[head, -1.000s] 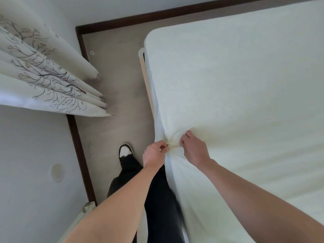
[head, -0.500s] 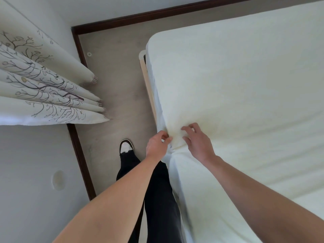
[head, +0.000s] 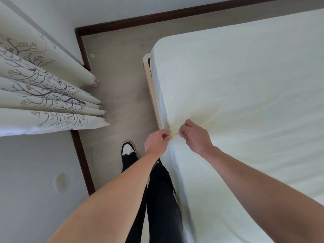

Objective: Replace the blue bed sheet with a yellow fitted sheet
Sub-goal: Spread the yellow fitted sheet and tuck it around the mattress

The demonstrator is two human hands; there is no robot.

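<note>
A pale yellow fitted sheet (head: pixel 236 95) covers the mattress, which fills the right side of the head view. At the mattress's left edge, my left hand (head: pixel 156 142) and my right hand (head: pixel 195 137) each pinch the sheet, a short taut fold stretched between their fingertips. Wrinkles fan out from that pinch across the top and down the side. No blue sheet is in view.
A light wooden bed frame rail (head: pixel 152 92) runs along the mattress's left side. My dark trouser legs and one black-and-white shoe (head: pixel 128 149) stand on the grey floor (head: pixel 119 81) beside it. Branch-patterned curtains (head: pixel 43 102) hang at left; dark skirting lines the walls.
Both hands stayed at the same spot on the mattress edge. The right hand's fingers, spread on the sheet half a second ago, have closed into a pinch. The camera view shifted slightly.
</note>
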